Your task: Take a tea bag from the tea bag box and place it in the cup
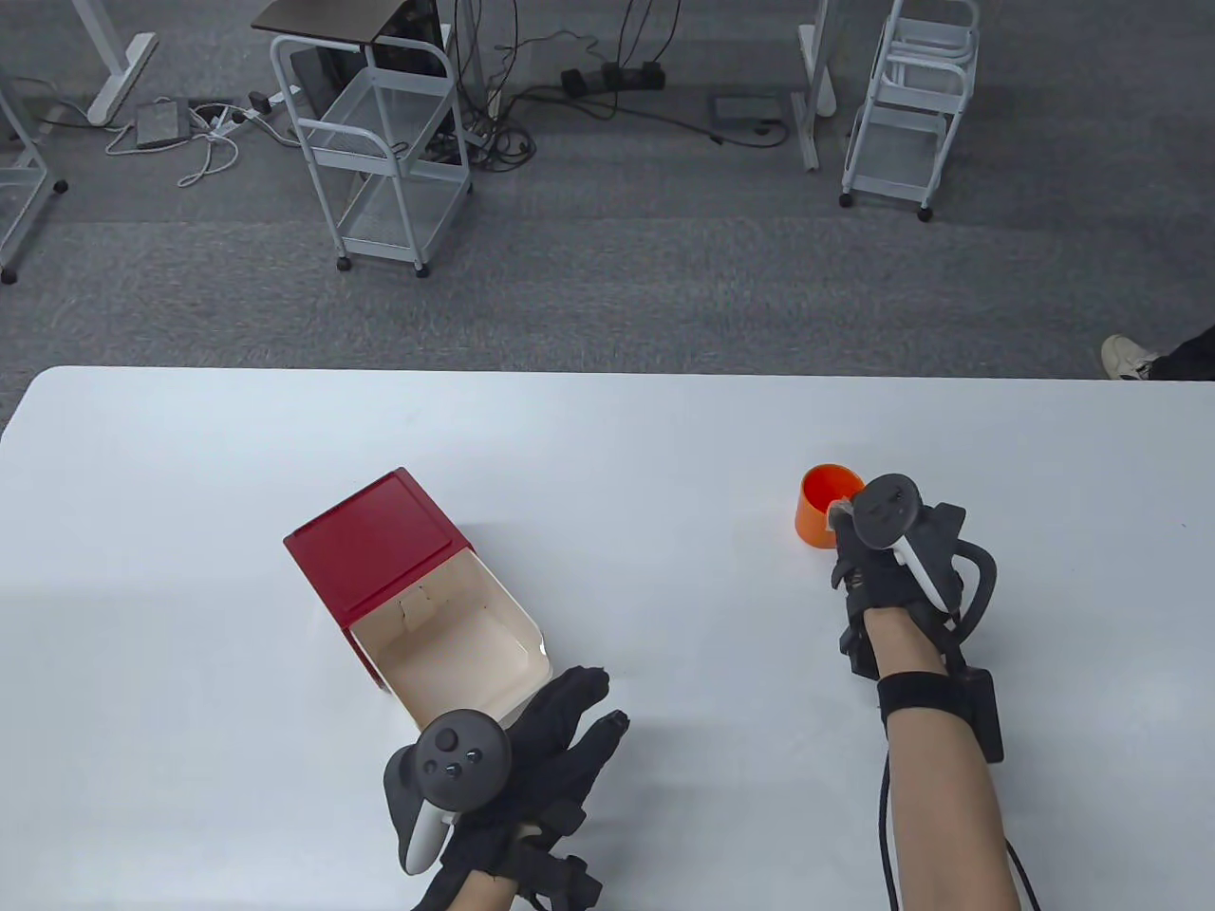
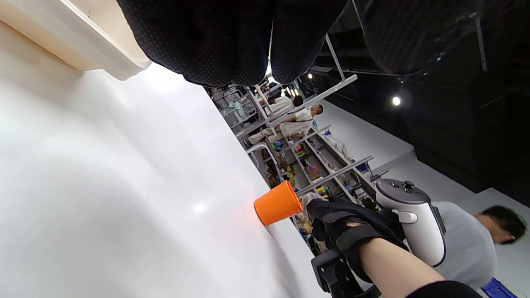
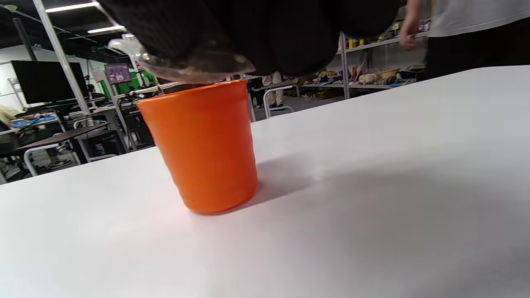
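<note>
A red tea bag box (image 1: 380, 546) lies on its side on the white table (image 1: 626, 436), its cream inside (image 1: 456, 645) facing the near edge; no tea bags show in it. My left hand (image 1: 560, 731) rests just right of the box's open end, fingers stretched out and empty; the box's edge (image 2: 83, 49) shows in the left wrist view. An orange cup (image 1: 822, 506) stands upright at the right. My right hand (image 1: 848, 531) holds a pale tea bag (image 3: 194, 68) over the cup's (image 3: 205, 145) near rim. In the left wrist view the cup (image 2: 276, 203) sits beside my right hand (image 2: 331, 219).
The table's far edge (image 1: 607, 372) runs across the middle of the table view. Beyond it on the carpet stand white wire carts (image 1: 380, 142) (image 1: 911, 104) and cables. A person's shoe (image 1: 1130, 359) shows at the right edge.
</note>
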